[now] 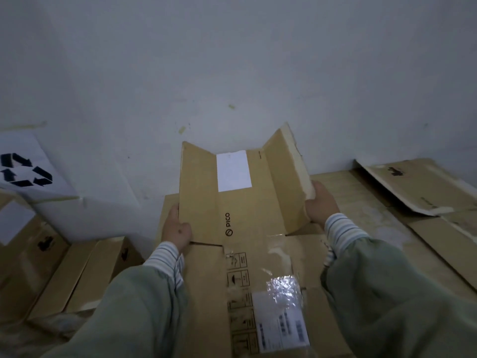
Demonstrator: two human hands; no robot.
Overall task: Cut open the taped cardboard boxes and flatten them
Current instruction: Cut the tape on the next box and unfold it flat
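Observation:
An opened brown cardboard box marked PICO, with a white label near its far end, is held up in front of me, its side panels folded upward like a trough. My left hand grips its left panel near the lower edge. The right panel's torn, taped edge is gripped by my right hand. Under it lies a flattened cardboard with clear tape, printed handling symbols and a shipping label.
Several flattened cardboards lie spread at the right against the white wall. A row of closed brown boxes stands at the lower left. A white sheet with a black recycling symbol leans at the far left.

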